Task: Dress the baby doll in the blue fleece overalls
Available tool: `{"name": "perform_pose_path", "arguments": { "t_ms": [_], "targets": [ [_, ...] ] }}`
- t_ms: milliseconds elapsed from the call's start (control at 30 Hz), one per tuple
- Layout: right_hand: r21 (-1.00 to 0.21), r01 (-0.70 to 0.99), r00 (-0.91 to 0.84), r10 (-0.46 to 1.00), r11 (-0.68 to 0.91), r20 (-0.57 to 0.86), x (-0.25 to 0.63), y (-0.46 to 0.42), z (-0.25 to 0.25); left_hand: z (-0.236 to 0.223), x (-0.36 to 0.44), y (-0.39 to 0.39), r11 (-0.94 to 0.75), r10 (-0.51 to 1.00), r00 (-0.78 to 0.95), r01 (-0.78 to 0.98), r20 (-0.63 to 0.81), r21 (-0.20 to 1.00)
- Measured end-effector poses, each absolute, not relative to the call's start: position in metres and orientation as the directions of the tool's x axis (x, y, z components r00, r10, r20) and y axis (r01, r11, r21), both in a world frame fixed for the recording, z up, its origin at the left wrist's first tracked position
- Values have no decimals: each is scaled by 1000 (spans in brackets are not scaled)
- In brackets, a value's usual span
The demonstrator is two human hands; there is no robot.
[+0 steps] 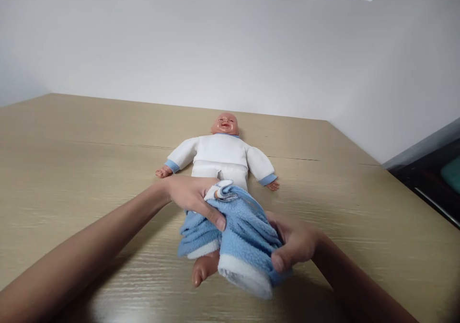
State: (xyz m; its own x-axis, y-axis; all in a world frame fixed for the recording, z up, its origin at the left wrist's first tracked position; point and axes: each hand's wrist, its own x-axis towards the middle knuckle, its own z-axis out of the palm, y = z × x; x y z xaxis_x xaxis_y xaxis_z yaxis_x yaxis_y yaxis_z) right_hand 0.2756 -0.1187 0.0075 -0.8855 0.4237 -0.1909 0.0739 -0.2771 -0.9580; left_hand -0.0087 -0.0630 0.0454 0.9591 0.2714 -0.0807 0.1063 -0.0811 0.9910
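Doll (222, 150) supine on wooden table (118, 198); long axis runs away from the wearer, head at the far end, feet near. Blue trousers (247, 232) bunched around its legs, white cuffs facing the wearer. Left hand (197, 196) grasps the trousers near the waistband; right hand (294, 244) grips their right side
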Motion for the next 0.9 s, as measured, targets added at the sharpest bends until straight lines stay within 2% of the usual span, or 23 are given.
{"name": "perform_pose_path", "arguments": {
  "t_ms": [133,300,467,567,667,767,900],
  "targets": [
    [-967,-14,-847,517,-256,-125,277,-118,3,47,-8,-67,-77,250,965,97,-75,992],
    [-935,-195,-733,678,-297,-62,272,-112,4,40,-7,-69,67,278,956,82,-98,994],
    [-956,-175,-879,474,-235,44,265,-115,8,38,-4,-70,83,242,962,107,-124,991],
    [-972,-107,-902,433,-209,7,263,-120,11,38,-4,-71,59,251,964,77,-90,995],
    [-993,-84,-807,591,-87,17,265,-126,18,36,-7,-69,40,271,962,29,-39,999],
    [-992,-36,-603,789,122,119,265,-133,28,35,-10,-67,51,319,946,41,-55,998],
    [-954,107,-419,883,279,211,259,-149,41,42,-4,-72,82,302,950,58,-81,995]
  ]
}}
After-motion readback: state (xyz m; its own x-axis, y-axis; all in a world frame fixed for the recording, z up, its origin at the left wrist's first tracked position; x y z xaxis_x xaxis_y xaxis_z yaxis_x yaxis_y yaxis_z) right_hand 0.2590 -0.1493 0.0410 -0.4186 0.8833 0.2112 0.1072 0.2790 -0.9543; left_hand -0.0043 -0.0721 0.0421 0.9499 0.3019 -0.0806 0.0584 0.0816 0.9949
